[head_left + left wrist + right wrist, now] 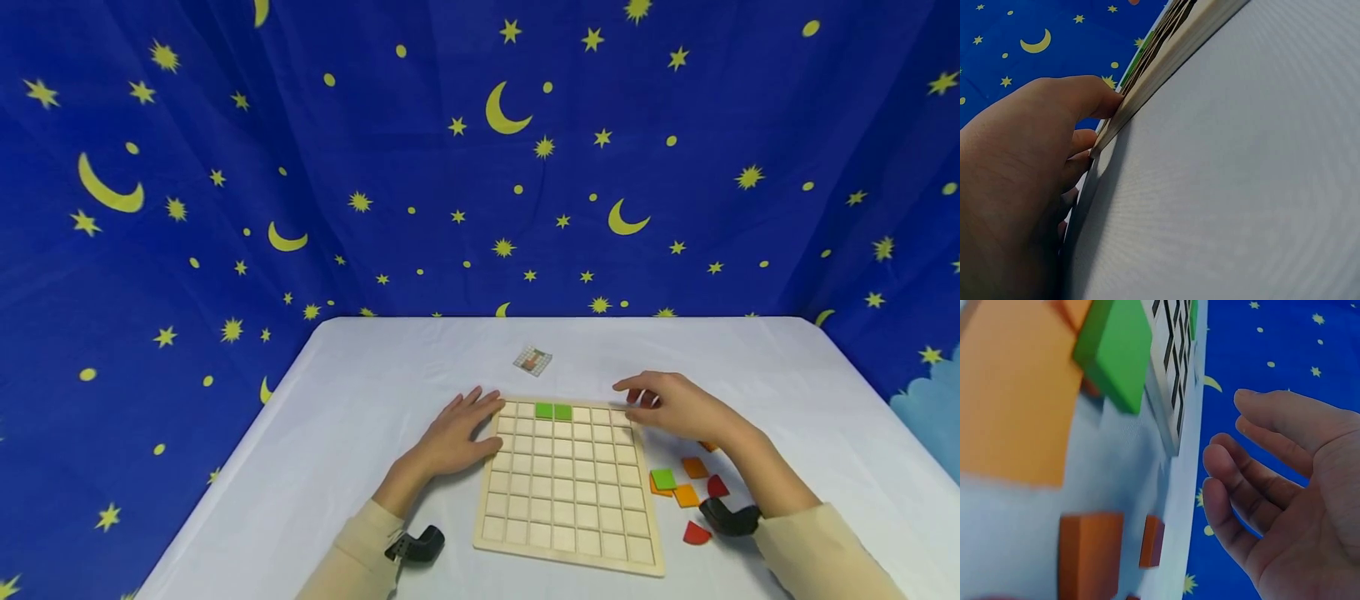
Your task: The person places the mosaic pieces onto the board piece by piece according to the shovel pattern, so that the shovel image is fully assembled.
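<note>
A wooden grid board [562, 560] lies on the white table, with two green square tiles [553, 411] side by side in its far row. My left hand [455, 435] rests at the board's far left corner, fingers extended; the thumb and fingertips touch the frame in the left wrist view. Over by the far right corner, my right hand [675, 406] hovers with loosely bent fingers. Nothing is between those fingers in the right wrist view, where the hand [1285, 481] appears apart from the tiles.
Loose tiles lie right of the board: a green square [663, 479], several orange squares [686, 496] and red quarter-round pieces [697, 533]. A small card [533, 361] printed with a grid pattern lies beyond the board. A blue star-and-moon curtain [420, 167] surrounds the table.
</note>
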Motion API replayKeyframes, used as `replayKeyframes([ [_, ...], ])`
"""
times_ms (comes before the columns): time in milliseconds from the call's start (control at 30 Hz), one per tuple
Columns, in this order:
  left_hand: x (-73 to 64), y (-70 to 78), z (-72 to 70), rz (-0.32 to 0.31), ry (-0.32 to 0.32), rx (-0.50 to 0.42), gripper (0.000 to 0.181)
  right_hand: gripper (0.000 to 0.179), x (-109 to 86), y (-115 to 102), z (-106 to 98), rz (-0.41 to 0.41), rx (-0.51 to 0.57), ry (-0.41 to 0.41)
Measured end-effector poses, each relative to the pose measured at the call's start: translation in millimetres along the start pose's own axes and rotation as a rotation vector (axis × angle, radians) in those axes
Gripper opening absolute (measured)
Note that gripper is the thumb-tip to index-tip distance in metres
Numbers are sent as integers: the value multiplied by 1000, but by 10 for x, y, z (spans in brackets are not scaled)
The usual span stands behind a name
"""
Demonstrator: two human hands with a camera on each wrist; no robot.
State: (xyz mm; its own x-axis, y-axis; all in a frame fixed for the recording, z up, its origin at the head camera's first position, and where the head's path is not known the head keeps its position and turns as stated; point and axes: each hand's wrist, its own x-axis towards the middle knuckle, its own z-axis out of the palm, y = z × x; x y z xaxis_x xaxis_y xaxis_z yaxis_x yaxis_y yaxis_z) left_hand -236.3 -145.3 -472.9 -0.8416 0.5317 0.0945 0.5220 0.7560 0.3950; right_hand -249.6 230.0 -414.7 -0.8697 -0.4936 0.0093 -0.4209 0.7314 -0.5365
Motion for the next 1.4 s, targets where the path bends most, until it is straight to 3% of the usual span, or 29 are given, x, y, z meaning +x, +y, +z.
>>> replayKeyframes([
  [400,-23,10,45,3,-5,-9,65,36,-264,192,-45,99,54,-10],
  [867,-11,30,23,1,0,-16,65,39,-509,359,-171,202,38,15],
  [1167,-30,21,26,0,0,-32,64,44,-678,484,-190,215,38,29],
  [1400,1,22,6,-11,0,-17,65,47,-773,603,-325,183,19,58],
])
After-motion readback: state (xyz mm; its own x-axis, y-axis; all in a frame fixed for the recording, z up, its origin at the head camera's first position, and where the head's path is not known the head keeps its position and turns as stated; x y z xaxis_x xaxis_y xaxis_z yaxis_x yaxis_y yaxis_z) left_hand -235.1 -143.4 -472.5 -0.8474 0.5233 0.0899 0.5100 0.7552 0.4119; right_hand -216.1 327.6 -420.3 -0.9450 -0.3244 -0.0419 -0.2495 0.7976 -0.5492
